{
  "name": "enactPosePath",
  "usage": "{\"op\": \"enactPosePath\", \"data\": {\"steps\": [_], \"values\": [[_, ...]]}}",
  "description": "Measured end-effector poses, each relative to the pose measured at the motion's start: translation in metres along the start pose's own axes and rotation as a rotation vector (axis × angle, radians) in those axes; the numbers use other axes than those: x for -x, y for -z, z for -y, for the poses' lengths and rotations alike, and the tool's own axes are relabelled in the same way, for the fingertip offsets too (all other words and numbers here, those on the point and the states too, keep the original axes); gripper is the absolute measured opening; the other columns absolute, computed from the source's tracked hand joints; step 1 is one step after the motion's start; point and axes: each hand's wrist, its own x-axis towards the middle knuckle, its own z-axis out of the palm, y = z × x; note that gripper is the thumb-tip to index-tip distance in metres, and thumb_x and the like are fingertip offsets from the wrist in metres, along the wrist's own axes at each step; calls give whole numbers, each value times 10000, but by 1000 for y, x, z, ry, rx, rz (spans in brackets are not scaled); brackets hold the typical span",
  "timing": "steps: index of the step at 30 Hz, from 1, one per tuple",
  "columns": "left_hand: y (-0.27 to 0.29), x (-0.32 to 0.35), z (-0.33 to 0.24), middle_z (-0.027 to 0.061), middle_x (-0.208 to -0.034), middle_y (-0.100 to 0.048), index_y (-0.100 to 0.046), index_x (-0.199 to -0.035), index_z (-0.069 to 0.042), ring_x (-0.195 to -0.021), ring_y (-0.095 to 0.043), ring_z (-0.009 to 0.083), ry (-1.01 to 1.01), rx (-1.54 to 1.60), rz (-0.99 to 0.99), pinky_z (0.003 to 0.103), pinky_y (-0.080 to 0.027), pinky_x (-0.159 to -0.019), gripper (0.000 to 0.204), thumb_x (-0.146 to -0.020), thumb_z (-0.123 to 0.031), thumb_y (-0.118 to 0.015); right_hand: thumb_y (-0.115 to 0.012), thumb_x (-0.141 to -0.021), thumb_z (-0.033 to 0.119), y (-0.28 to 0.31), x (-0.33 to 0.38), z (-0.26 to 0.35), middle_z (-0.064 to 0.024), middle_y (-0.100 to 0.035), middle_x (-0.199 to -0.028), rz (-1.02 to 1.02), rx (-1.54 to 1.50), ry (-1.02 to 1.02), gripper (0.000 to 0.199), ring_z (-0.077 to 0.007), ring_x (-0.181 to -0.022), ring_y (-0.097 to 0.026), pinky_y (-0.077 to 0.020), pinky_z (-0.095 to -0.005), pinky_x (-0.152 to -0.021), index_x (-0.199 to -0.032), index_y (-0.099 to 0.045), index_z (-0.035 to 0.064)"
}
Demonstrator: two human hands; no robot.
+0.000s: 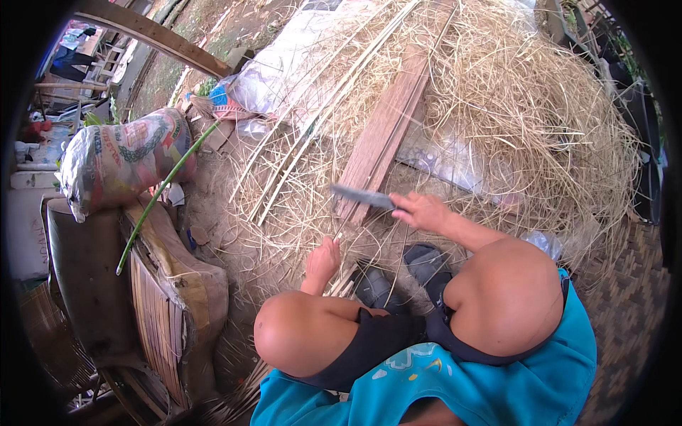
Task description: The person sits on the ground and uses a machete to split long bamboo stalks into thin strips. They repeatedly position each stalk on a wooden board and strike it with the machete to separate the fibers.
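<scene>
Knife (362,197) sits gripped in right hand (419,211); left hand (323,258) pinches thin bamboo strip (339,231) closed.

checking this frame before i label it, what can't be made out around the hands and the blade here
Head view only:
- Knife handle: hidden inside the right hand, so the grip is unclear.
- What the left hand holds: thin bamboo strips, lost among the loose shavings.
- Blade edge contact with the strip: too small and blurred to tell.
- Feet: the sandals are partly covered by the knees.
- Frame corners: blacked out by the fisheye rim.
</scene>
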Motion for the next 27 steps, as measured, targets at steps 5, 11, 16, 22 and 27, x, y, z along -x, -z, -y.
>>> {"op": "enactPosePath", "data": {"steps": [5,11,16,22,27], "values": [[9,5,-2,313,-667,-617,-560,-889,-15,-669,-623,541,8,-4,31,629,-478,-615,385,-1062,-340,-449,-430,-1074,420,137,-9,-214,-159,-707,-825,-570,222,-634,406,-354,-742,-708,-586,-486,-699,-1279,-584,106],[11,-13,-11,266,-747,-634,-618,-809,3,-741,-618,494,93,332,55,536,-469,-653,467,-1068,-355,-467,-414,-1072,450,47,-18,-30,-218,-672,-965,-150,45,-69,424,-378,-785,-703,-586,-482,-710,-1338,-531,140],[8,64,61,209,-723,-656,-686,-907,9,-668,-640,400,207,275,115,480,-493,-654,453,-1066,-355,-467,-492,-1039,460,57,-25,-87,-235,-674,-943,-256,105,-216,443,-423,-807,-696,-578,-492,-719,-1348,-549,148],[14,37,52,131,-714,-671,-697,-947,28,-620,-636,250,228,474,127,414,-507,-635,468,-1071,-365,-475,-543,-1024,393,70,-21,-105,-264,-701,-896,-419,-24,-378,415,-469,-837,-680,-547,-550,-763,-1314,-584,99],[-11,-58,-2,158,-715,-663,-693,-929,-4,-615,-635,225,-14,520,36,379,-496,-609,408,-1070,-330,-491,-552,-1018,415,69,-22,-58,-227,-693,-886,-271,-90,-214,417,-434,-788,-690,-567,-525,-746,-1339,-563,149]]}}
